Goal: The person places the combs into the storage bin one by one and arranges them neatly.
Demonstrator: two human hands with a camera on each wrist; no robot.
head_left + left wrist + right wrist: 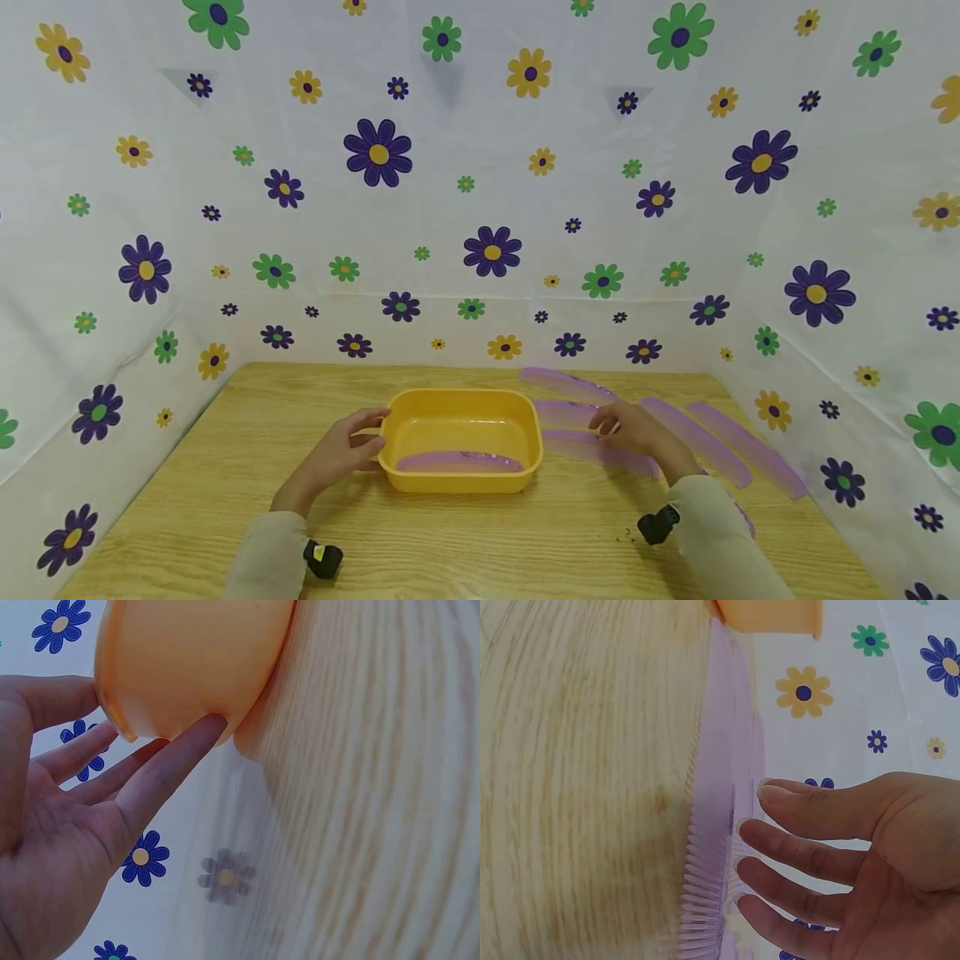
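Observation:
A yellow plastic tub (461,482) stands mid-table, with one purple comb (459,462) lying inside along its near wall. My left hand (333,454) is at the tub's left end; in the left wrist view, its extended fingers (169,769) touch the outer wall. Over the loose combs to the right of the tub is my right hand (637,429). Its fingers are slightly bent and hold nothing. Closest to them is a purple comb (718,735), whose teeth show in the right wrist view; whether the fingertips touch it I cannot tell.
More purple combs lie on the right: one at the back (562,382), one ahead of the right hand (558,412), and two slanting ones (697,437) farther right. Another comb (744,515) is partly under the right sleeve. Flower-printed sheets (435,208) enclose the wooden table (465,550).

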